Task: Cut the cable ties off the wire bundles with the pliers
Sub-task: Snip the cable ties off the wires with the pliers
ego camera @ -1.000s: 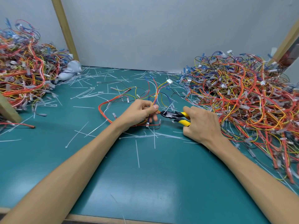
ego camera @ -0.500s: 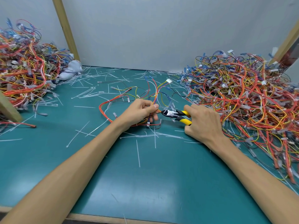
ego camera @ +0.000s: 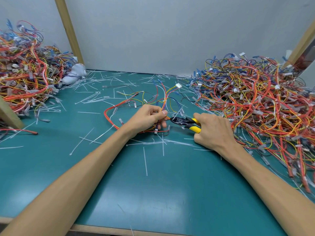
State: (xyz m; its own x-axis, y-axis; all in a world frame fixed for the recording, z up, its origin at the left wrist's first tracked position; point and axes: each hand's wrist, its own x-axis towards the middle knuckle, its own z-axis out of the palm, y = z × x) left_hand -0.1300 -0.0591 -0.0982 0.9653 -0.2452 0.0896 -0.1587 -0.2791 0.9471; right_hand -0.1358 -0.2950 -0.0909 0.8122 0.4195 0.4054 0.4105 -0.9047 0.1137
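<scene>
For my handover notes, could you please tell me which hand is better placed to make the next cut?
The right hand: it grips the pliers, their tip right beside the wire bundle that the left hand pinches steady, so it probably only needs to squeeze.

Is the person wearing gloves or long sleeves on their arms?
No. The left hand and right hand are bare, with no gloves, rings or watch in view. The left forearm and right forearm are uncovered too; no sleeve shows.
</scene>
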